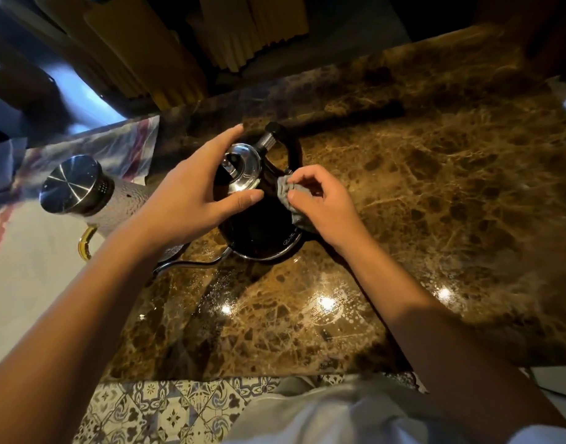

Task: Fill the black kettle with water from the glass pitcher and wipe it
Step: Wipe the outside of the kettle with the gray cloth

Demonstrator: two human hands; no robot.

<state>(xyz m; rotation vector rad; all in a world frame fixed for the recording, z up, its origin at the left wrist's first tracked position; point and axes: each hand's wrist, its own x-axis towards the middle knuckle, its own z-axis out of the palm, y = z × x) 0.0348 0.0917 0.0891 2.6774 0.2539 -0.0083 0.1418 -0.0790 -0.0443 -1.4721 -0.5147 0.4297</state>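
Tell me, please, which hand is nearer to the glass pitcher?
Left. The left hand spans the kettle lid beside the glass pitcher; the right hand holds a cloth on the kettle's far side.

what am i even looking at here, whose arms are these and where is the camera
There is no machine here. The single picture comes from a wide-angle camera worn on a person's head, looking forward and down, so the two bare arms reaching in from the bottom are that person's own.

They stand at a brown marble counter. On it sits a black kettle with a shiny metal lid and a thin curved spout pointing towards the person. The left hand is spread over the kettle's top, steadying it. The right hand pinches a small grey cloth against the kettle's side, wiping it.

To the left stands a glass pitcher with a metal cap and a gold handle, untouched.
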